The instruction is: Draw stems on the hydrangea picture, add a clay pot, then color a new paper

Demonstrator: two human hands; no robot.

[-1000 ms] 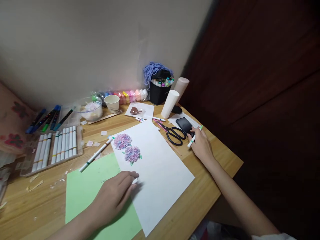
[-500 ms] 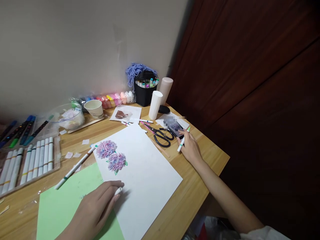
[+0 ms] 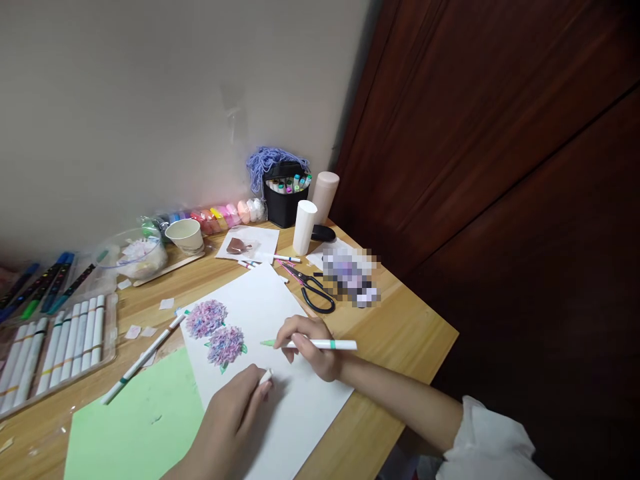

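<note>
My right hand (image 3: 307,343) is closed round a white marker (image 3: 343,345) with a green band, its light green tip pointing left above the white paper (image 3: 315,400). Between the fingers of my left hand (image 3: 233,407) is a small white marker cap (image 3: 267,376); that hand is over the paper's lower left part. Two round purple-and-pink flower heads (image 3: 227,345) with green leaves stand out on the paper's left side. Under the paper's left edge lies a light green sheet (image 3: 125,427).
Black-handled scissors (image 3: 319,300) and a blurred-out patch lie beyond the paper. A clear case of markers (image 3: 75,333) is at left, with a loose marker (image 3: 143,360) nearby. Behind stand a paper cup (image 3: 185,237), a white cylinder (image 3: 305,227) and a black marker holder (image 3: 286,203).
My right hand has come left with the marker from beside the phone to over the paper, its green tip now pointing left. My left hand has shifted slightly right with the cap.
</note>
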